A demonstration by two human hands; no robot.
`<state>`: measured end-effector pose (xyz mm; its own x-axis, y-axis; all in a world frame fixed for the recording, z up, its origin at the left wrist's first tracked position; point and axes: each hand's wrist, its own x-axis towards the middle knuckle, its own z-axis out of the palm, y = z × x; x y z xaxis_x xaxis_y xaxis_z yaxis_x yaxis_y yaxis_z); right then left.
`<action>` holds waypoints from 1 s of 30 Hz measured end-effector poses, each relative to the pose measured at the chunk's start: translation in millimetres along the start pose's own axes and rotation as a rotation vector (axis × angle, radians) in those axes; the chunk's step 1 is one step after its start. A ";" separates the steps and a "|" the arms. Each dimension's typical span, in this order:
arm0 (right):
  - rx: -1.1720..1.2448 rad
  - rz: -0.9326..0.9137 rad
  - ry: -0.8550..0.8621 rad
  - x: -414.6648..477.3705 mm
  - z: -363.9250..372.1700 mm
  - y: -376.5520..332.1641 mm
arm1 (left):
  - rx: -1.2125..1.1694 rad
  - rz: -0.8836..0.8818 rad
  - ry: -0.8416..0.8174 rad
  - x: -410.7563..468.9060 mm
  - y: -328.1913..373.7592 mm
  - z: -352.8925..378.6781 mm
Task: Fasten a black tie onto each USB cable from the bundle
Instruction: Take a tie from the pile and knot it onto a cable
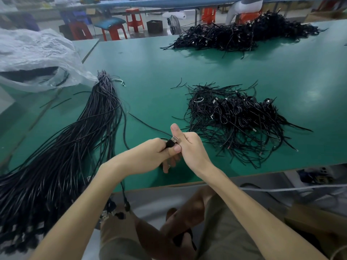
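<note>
Both hands meet over the near edge of the green surface (150, 76). The left hand (150, 154) grips a USB cable (171, 142) at its plug; the right hand (189, 147) closes around it too. The bundle (75, 139) lies left, a pile of tied cables (236, 117) right.

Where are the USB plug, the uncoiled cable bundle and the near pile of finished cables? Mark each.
USB plug (175, 139), head view, metal shell.
Cable bundle (90, 124), head view, mid-length strands.
Near pile (236, 117), head view, tangled centre.
</note>
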<state>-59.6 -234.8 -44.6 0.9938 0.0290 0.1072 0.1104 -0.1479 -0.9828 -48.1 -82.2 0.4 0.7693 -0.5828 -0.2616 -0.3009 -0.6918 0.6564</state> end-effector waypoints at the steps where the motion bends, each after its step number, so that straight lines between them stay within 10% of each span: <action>1: 0.011 -0.004 -0.003 1.1 -1.0 -0.4 | 0.022 -0.001 0.030 1.3 0.4 -0.6; 15: 0.119 0.004 -0.110 6.4 3.9 2.3 | 0.261 -0.032 0.236 -2.0 -2.8 -13.3; 30: 0.220 -0.019 -0.166 5.1 16.8 -3.8 | -0.348 0.161 0.187 0.1 -23.0 -1.7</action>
<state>-55.2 -217.5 -42.9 0.9739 0.1942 0.1173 0.1052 0.0715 -0.9919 -40.2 -65.6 -13.5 0.8267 -0.5621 -0.0240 -0.2424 -0.3943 0.8865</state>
